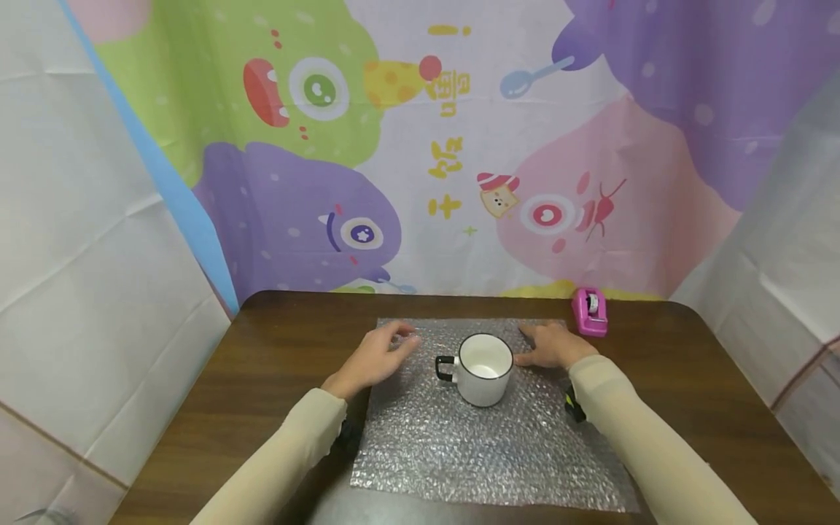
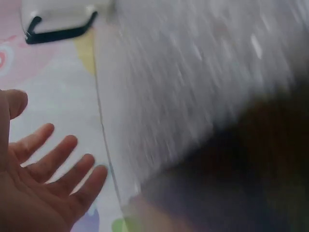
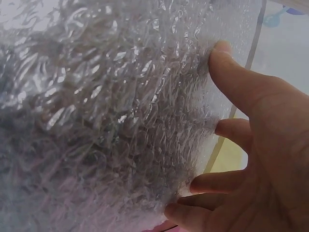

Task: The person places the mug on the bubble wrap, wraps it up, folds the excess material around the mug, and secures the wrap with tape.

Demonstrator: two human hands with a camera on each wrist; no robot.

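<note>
A white enamel-style mug (image 1: 482, 386) with a dark rim stands upright on a sheet of bubble wrap (image 1: 485, 452), its black handle (image 2: 63, 34) turned to the left. My left hand (image 1: 377, 357) is over the wrap's left side, fingers relaxed and spread, apart from the handle; the left wrist view shows nothing in it. To the right of the mug, my right hand (image 1: 551, 344) lies at the far right part of the wrap. The right wrist view shows its spread fingertips (image 3: 223, 50) touching the bubble wrap. Whether the thumb meets the mug I cannot tell.
A pink tape dispenser (image 1: 590, 312) stands near the back right of the dark wooden table (image 1: 275, 343). Behind the table hangs a cartoon-printed curtain (image 1: 426, 160). Pale sheets (image 1: 85, 219) line both sides.
</note>
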